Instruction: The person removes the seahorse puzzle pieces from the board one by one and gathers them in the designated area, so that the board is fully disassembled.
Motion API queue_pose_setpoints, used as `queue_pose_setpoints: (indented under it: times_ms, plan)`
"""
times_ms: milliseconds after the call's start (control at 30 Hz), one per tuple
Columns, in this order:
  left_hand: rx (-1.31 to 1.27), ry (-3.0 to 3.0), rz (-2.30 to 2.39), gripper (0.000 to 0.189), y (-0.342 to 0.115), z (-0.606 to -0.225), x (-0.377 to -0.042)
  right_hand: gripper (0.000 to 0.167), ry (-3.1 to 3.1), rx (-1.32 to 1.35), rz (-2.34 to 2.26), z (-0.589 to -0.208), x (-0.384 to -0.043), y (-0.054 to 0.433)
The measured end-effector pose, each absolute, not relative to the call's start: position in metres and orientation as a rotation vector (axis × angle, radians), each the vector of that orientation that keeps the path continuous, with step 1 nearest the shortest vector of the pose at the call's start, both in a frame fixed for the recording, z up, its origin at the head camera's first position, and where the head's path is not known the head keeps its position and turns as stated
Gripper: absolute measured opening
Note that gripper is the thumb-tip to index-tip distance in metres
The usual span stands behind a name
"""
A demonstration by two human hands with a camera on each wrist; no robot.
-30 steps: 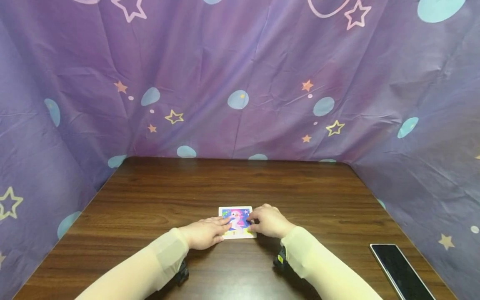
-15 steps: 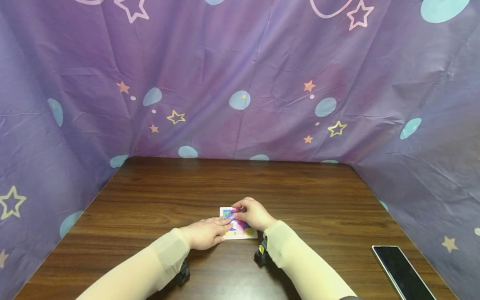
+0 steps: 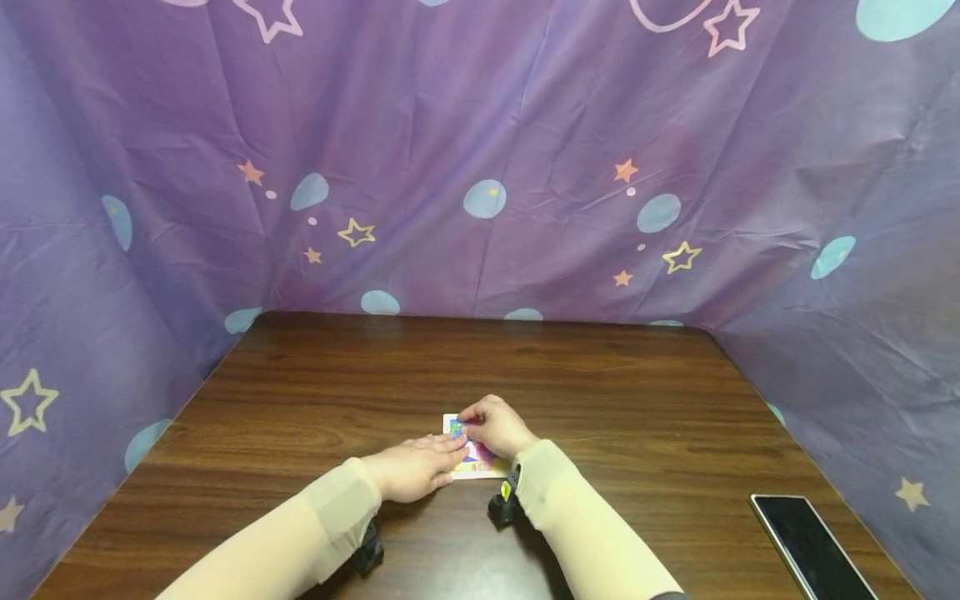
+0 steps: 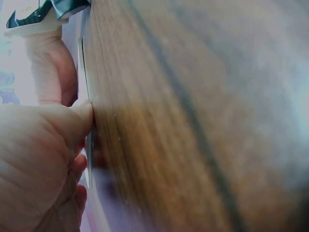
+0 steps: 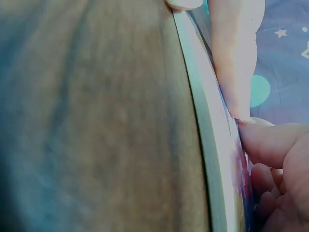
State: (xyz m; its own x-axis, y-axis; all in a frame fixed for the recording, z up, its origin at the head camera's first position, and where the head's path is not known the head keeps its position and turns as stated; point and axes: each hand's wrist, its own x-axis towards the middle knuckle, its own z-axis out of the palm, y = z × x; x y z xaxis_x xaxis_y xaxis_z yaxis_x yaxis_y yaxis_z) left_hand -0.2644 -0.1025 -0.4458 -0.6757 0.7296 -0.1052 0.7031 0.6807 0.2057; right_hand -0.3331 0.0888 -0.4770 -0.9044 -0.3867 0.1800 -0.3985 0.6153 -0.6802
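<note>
A small square picture board (image 3: 474,468) with a white border and a blue, pink and yellow print lies on the brown table. My left hand (image 3: 415,471) rests on its left side, fingers extended over the print; in the left wrist view the thumb (image 4: 79,118) is at the board's edge. My right hand (image 3: 501,427) reaches across the board's upper part, thumb and fingertips bent down onto the print close by the left fingertips. In the right wrist view the right thumb (image 5: 263,140) touches the printed face. I cannot tell whether those fingers pinch anything. Both hands cover much of the picture.
A dark-screened phone (image 3: 813,546) lies at the table's right front. Purple cloth (image 3: 480,167) with stars and blue spots hangs behind and beside the wooden table (image 3: 337,375). Dark wrist cameras (image 3: 504,507) sit under both pale sleeves.
My right hand has moved left from the board's right edge to its upper left, nearer the left fingertips, covering more of the print. The left hand stays put on the board.
</note>
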Motion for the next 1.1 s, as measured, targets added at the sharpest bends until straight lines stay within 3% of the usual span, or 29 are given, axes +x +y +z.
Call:
queue_pose_setpoints:
  times_ms: [1100]
  plan:
    - [1.289,2.738,0.214,0.042,-0.103,-0.449,-0.267,0.020,-2.962,0.645,1.122,-0.463,-0.331,0.079]
